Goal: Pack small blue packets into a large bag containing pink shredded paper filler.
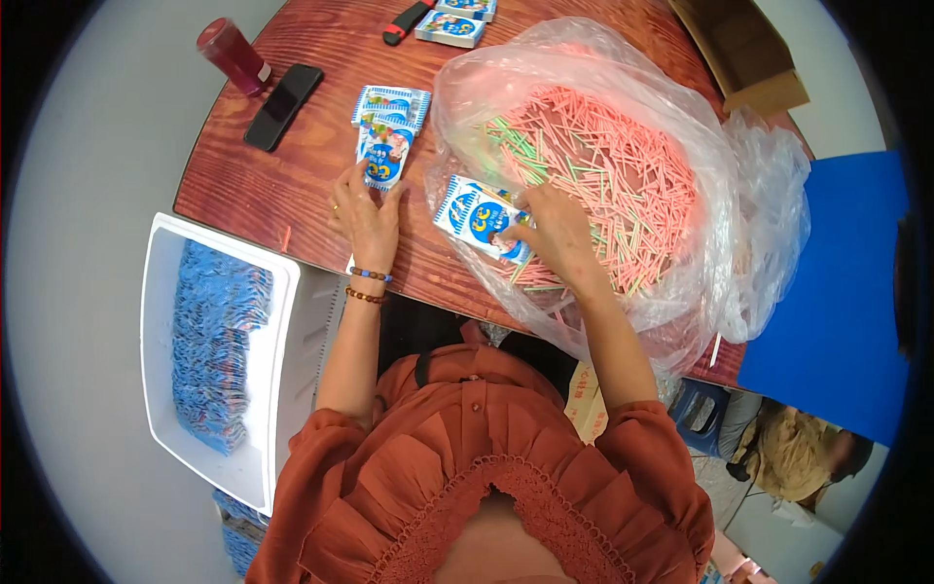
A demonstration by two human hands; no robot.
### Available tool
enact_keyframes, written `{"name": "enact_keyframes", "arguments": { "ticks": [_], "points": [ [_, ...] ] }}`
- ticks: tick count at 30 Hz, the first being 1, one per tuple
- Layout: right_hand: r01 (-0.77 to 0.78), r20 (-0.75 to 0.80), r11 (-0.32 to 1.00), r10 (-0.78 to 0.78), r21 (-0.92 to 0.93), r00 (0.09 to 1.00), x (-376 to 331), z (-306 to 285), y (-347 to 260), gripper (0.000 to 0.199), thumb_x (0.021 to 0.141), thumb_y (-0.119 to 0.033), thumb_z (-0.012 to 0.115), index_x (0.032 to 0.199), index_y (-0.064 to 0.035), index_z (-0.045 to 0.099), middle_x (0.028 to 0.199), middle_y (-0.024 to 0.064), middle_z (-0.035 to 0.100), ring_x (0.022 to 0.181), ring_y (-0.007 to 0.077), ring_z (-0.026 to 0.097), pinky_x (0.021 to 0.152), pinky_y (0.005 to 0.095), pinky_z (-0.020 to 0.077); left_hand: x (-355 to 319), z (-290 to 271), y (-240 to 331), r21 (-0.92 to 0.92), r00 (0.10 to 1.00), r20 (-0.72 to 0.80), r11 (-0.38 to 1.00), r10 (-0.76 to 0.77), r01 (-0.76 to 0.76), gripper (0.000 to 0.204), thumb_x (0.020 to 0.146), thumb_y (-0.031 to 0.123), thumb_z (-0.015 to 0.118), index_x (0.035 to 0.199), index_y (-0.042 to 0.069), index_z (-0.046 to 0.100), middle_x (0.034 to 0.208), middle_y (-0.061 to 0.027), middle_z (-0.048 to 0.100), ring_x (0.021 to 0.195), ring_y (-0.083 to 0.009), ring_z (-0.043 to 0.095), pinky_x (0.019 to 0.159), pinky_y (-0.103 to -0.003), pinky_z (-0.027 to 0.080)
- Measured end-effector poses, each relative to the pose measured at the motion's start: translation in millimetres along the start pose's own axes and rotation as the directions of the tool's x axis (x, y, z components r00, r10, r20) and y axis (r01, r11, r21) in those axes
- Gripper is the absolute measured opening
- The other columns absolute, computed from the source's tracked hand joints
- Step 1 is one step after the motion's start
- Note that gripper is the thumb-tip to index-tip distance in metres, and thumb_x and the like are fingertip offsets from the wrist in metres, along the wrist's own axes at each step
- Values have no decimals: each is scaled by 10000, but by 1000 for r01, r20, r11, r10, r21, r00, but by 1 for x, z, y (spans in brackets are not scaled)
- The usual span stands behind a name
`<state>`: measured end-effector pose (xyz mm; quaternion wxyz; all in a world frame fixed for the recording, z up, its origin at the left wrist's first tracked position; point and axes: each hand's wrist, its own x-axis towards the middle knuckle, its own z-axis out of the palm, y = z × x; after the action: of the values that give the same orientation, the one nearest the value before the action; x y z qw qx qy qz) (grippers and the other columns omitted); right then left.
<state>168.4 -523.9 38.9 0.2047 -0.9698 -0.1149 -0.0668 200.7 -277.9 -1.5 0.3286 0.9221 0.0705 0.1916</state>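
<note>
**Blue-and-white packets, thin sticks: light goods, easily bent**

Glossy film covers the two packets being handled, and both look flat, light and slippery, so I judge a pinch at a corner or edge holds better than a flat palm. The left hand (pixel 365 216) rests on the wooden table (pixel 292 185), fingertips pinching the lower edge of one packet (pixel 381 156) that lies on the tabletop, with a second like it just above. The right hand (pixel 556 234) reaches into the clear plastic bag (pixel 681 127) and grips another packet (pixel 475 218) at its right side, thumb and fingers closed over it; whether any stick is caught under those fingers cannot be told.

The pink and green sticks (pixel 603 165) heaped in the bag look stiff yet thin. They probably snap or scatter if grabbed in a fist, so a few taken at mid-length would be safer. The bag itself is soft and crinkled and gives no support.

A white bin (pixel 161 321) at the left holds stacked packets. A phone (pixel 283 106), a red bottle (pixel 232 55) and a cardboard box (pixel 744 54) sit farther back.
</note>
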Motion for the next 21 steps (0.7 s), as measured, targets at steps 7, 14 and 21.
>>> {"name": "enact_keyframes", "arguments": {
  "ticks": [7,14,21],
  "points": [
    [11,-50,987,-3,160,999,-6,11,17,189,778,-258,687,721,-93,615,749,33,601,788,232,562,758,375,348,-30,24,29,-316,961,187,939,204,-138,408,740,257,765,1060,71,593,1005,-100,561,990,-285,502,900,-476,314],
    [83,-187,990,-60,116,980,-6,8,17,138,833,-245,632,795,-116,662,818,28,658,794,198,589,767,359,345,-33,35,40,-146,916,254,949,310,-281,253,734,268,757,768,76,596,793,-60,558,855,-266,499,784,-428,282],
    [166,-233,977,-132,135,963,2,1,22,134,827,-231,636,848,-106,680,845,50,674,772,209,610,741,360,383,-31,19,50,-185,906,109,903,410,-387,157,809,151,707,949,85,684,838,-30,608,830,-181,544,765,-369,360]
  ]
}}
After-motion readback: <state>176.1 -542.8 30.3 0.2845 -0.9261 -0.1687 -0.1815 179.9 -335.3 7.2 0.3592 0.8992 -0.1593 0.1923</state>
